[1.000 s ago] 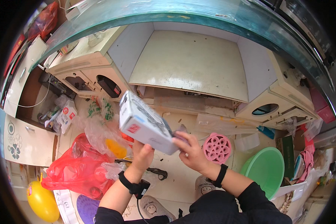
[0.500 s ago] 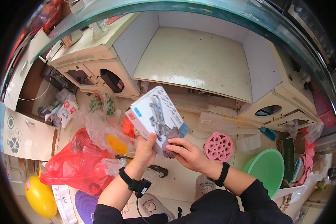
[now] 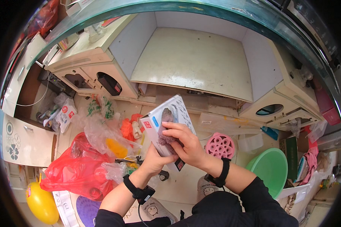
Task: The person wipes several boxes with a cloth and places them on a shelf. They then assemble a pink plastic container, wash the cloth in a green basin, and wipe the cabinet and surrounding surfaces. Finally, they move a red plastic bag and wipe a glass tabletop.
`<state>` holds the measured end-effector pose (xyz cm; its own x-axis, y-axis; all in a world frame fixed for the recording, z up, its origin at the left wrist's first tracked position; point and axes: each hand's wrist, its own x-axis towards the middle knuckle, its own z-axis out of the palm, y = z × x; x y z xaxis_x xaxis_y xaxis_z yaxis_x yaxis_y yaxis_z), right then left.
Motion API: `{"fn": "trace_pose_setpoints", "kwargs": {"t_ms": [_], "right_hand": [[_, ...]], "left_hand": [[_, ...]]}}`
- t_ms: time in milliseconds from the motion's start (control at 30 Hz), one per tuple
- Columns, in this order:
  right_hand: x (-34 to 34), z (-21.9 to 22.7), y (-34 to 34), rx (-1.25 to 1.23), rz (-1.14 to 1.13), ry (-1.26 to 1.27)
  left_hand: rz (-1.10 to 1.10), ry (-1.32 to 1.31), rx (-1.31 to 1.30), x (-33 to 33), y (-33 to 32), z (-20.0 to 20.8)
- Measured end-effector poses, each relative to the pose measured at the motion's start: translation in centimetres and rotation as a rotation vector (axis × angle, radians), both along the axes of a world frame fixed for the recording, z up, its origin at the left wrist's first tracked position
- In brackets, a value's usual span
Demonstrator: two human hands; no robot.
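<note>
In front of my body I hold a white box [image 3: 182, 112] with blue and red marks and a picture printed on it, tilted in the air. My left hand [image 3: 154, 162] grips its lower left edge, with the thumb along the bottom. My right hand [image 3: 190, 146] is closed over a crumpled greyish-purple cloth [image 3: 167, 115], pressing it against the box. Both the cloth and my right hand cover a good part of the printed face. Fingers of my left hand behind the box are hidden.
On the floor at left lie a red plastic bag [image 3: 79, 170] and a yellow balloon [image 3: 43, 202]. A pink round holed rack [image 3: 219, 145] and a green basin [image 3: 268, 170] stand at right. Ahead is a pale cabinet [image 3: 193, 56], below a glass edge [image 3: 147, 14].
The box has turned in my hands, showing more of its side, and shifted slightly right and down. The cloth has moved up from the lower corner toward the box's upper middle.
</note>
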<state>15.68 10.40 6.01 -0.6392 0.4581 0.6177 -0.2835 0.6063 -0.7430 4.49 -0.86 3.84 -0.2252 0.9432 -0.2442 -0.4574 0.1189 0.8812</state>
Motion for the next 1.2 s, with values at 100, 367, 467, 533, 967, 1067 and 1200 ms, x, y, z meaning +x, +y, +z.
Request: {"fn": "trace_pose_setpoints", "kwargs": {"t_ms": [100,367,467,533,967,1067,1200], "right_hand": [[-0.3,-0.5,0.4,0.115,-0.013,0.052],[-0.3,-2.2,3.9,-0.1,-0.501,-0.201],[-0.4,-2.2,0.6,-0.012,-0.321,-0.082],[-0.3,-2.4,-0.2,0.025,-0.184,-0.05],[2.4,-2.2,-1.9,-0.095,-0.066,-0.168],[2.2,-1.8,0.7,-0.014,-0.158,-0.187],[2.0,-2.0,2.3,-0.04,-0.333,-0.222]], "left_hand": [[-0.069,0.138,-0.103,1.1,-0.6,-0.4],[-0.014,-0.084,-0.034,1.1,-1.2,-2.0],[-0.023,0.001,-0.085,1.0,-0.5,-2.2],[-0.039,-0.035,-0.056,0.4,-0.5,-2.0],[0.116,-0.191,0.02,-1.3,-0.2,-0.4],[0.118,-0.181,0.094,-1.3,-0.1,-0.1],[0.175,-0.221,0.112,-1.0,0.1,-0.1]]}}
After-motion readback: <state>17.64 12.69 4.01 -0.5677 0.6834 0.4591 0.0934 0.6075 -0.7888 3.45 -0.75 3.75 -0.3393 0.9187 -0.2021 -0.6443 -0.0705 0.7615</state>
